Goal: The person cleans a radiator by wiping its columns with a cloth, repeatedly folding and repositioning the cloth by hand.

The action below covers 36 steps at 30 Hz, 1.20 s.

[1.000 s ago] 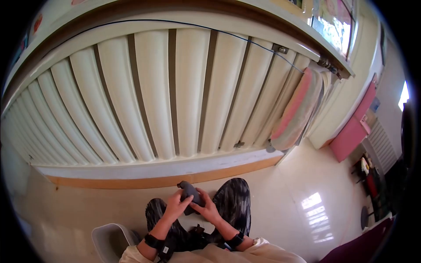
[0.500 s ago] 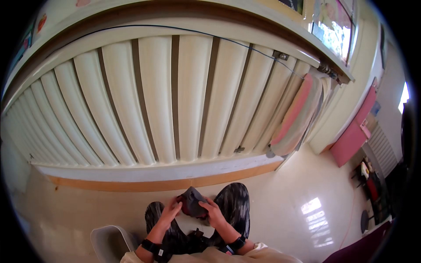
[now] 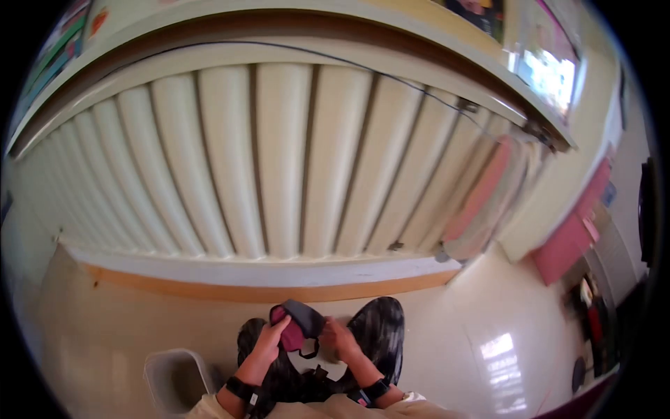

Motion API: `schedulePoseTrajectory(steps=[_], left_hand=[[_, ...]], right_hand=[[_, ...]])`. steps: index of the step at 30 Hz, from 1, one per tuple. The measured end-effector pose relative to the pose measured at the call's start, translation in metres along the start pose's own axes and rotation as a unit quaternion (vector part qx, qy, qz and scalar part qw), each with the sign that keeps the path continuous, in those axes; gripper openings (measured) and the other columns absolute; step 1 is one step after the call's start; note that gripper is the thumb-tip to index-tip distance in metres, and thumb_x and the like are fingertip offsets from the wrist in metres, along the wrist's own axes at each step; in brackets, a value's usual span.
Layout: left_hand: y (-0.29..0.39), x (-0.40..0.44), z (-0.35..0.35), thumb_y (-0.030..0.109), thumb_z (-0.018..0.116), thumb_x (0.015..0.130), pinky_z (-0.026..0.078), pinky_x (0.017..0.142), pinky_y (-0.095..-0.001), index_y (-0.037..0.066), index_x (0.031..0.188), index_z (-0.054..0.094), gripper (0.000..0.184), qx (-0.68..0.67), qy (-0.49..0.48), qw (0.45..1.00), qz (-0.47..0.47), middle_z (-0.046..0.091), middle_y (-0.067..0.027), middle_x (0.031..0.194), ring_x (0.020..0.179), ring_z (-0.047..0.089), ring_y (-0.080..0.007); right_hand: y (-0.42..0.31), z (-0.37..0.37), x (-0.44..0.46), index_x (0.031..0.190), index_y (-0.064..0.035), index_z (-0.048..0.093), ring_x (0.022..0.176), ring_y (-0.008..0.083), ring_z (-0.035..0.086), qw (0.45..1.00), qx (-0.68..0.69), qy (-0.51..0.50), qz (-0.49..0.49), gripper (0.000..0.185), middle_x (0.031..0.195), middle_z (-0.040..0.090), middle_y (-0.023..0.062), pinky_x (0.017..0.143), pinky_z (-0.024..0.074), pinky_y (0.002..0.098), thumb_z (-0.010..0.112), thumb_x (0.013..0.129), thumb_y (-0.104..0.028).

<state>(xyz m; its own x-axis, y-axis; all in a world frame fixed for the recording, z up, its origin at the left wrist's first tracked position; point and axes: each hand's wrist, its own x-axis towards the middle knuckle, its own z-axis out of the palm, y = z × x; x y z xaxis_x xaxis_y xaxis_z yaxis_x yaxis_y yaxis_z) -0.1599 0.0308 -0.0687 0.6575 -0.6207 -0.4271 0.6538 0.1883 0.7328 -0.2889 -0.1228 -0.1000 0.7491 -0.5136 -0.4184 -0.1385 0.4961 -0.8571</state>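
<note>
Low between my bent knees is a soft-looking pouch-like cloth item (image 3: 293, 336), dark grey on top and maroon below, with a thin black strap looping from its lower right. Its exact kind does not show. My left hand (image 3: 271, 339) grips its left side, thumb lying over the maroon part. At its right edge, close to the grey part, is my right hand (image 3: 340, 338); motion smears those fingers, so their hold is unclear. Both wrists carry dark bands.
A pale open bin (image 3: 174, 380) stands on the tiled floor left of my legs. Ahead is a cream radiator (image 3: 283, 160) under a ledge, with a thin cable along its top. Cloths (image 3: 481, 202) hang at its right end. Farther right is a pink panel (image 3: 569, 241).
The cloth item has turned, showing more maroon and its black strap. My right hand has shifted from over its grey part to its right edge. The view has tilted slightly.
</note>
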Motion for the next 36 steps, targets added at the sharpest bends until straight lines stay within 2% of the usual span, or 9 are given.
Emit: schedulePoseTrajectory(steps=[4, 7, 9, 15, 18, 26, 30, 33, 36], left_hand=[[0.023, -0.016, 0.011, 0.026, 0.066, 0.085, 0.053, 0.070, -0.0308, 0.001, 0.112, 0.058, 0.038, 0.025, -0.036, 0.999, -0.009, 0.066, -0.0072, 0.097, 0.081, 0.065, -0.0178], [0.020, -0.013, 0.014, 0.027, 0.064, 0.086, 0.055, 0.069, -0.0313, 0.003, 0.115, 0.057, 0.039, 0.005, -0.096, 0.995, -0.013, 0.066, -0.0082, 0.099, 0.084, 0.066, -0.0181], [0.018, -0.017, 0.017, 0.027, 0.063, 0.086, 0.052, 0.073, -0.0296, 0.001, 0.113, 0.059, 0.037, 0.033, -0.119, 0.992, 0.003, 0.066, -0.0088, 0.100, 0.087, 0.064, -0.0157], [0.023, -0.024, 0.006, 0.029, 0.064, 0.086, 0.048, 0.082, -0.0293, 0.001, 0.113, 0.061, 0.040, 0.242, -0.084, 0.966, 0.045, 0.066, -0.0101, 0.098, 0.091, 0.062, -0.0163], [0.019, -0.027, -0.006, 0.038, 0.064, 0.085, 0.043, 0.089, -0.0321, 0.002, 0.132, 0.044, 0.063, 0.365, -0.031, 0.891, 0.269, 0.054, -0.0147, 0.125, 0.108, 0.054, -0.0175], [0.000, -0.023, -0.023, 0.044, 0.057, 0.089, 0.043, 0.088, -0.0266, 0.005, 0.126, 0.051, 0.054, 0.023, -0.196, 0.978, -0.060, 0.057, -0.0017, 0.117, 0.103, 0.055, -0.0122], [0.012, -0.030, -0.007, 0.037, 0.064, 0.087, 0.046, 0.086, -0.0295, 0.004, 0.115, 0.057, 0.044, -0.089, -0.094, 0.992, 0.004, 0.063, -0.0028, 0.110, 0.097, 0.059, -0.0129], [0.031, -0.021, -0.025, 0.033, 0.063, 0.088, 0.049, 0.085, -0.0331, 0.007, 0.112, 0.059, 0.037, -0.184, -0.094, 0.978, 0.035, 0.065, -0.0049, 0.106, 0.094, 0.062, -0.0164], [0.091, -0.022, -0.045, 0.034, 0.062, 0.088, 0.050, 0.085, -0.0334, 0.008, 0.115, 0.057, 0.039, -0.215, 0.016, 0.969, 0.124, 0.065, -0.0047, 0.105, 0.093, 0.063, -0.0172]], right_hand=[[-0.004, 0.007, -0.004, 0.123, -0.0030, 0.049, 0.111, 0.0152, 0.050, 0.960, -0.080, 0.063, -0.262, 0.036, 0.118, 0.054, 0.0057, 0.095, 0.0401, 0.0298, 0.059, 0.089, -0.007], [-0.027, 0.032, -0.023, 0.121, -0.0018, 0.050, 0.105, 0.0135, 0.051, 0.959, -0.092, -0.039, -0.265, 0.036, 0.113, 0.055, 0.0057, 0.091, 0.0408, 0.0260, 0.061, 0.088, -0.011], [-0.033, 0.043, -0.031, 0.120, -0.0004, 0.050, 0.095, 0.0111, 0.052, 0.980, -0.109, -0.101, -0.136, 0.040, 0.105, 0.057, 0.0049, 0.083, 0.0422, 0.0239, 0.065, 0.086, -0.015], [-0.023, 0.053, -0.025, 0.110, 0.0009, 0.057, 0.078, 0.0090, 0.052, 0.976, -0.160, -0.081, -0.124, 0.032, 0.089, 0.059, 0.0005, 0.071, 0.0438, 0.0236, 0.067, 0.084, -0.016], [-0.025, 0.056, -0.023, 0.105, 0.0005, 0.059, 0.073, 0.0090, 0.054, 0.984, -0.125, -0.064, -0.112, 0.030, 0.086, 0.061, 0.0010, 0.067, 0.0442, 0.0229, 0.069, 0.082, -0.016], [-0.033, 0.072, -0.025, 0.118, -0.0054, 0.056, 0.095, 0.0201, 0.061, 0.991, 0.084, -0.083, 0.059, 0.040, 0.109, 0.063, 0.0059, 0.083, 0.0483, 0.0342, 0.058, 0.088, -0.033], [-0.030, 0.077, -0.023, 0.120, -0.0042, 0.055, 0.100, 0.0226, 0.059, 0.990, 0.037, -0.111, 0.082, 0.042, 0.112, 0.061, 0.0080, 0.089, 0.0452, 0.0334, 0.057, 0.089, -0.032], [-0.046, 0.074, -0.020, 0.121, -0.0032, 0.055, 0.103, 0.0205, 0.058, 0.959, -0.224, -0.176, 0.000, 0.041, 0.114, 0.061, 0.0090, 0.090, 0.0429, 0.0323, 0.053, 0.092, -0.033], [-0.061, 0.058, -0.001, 0.119, -0.0026, 0.057, 0.102, 0.0184, 0.058, 0.953, -0.210, -0.200, -0.090, 0.040, 0.109, 0.062, 0.0053, 0.086, 0.0414, 0.0275, 0.050, 0.095, -0.034]])
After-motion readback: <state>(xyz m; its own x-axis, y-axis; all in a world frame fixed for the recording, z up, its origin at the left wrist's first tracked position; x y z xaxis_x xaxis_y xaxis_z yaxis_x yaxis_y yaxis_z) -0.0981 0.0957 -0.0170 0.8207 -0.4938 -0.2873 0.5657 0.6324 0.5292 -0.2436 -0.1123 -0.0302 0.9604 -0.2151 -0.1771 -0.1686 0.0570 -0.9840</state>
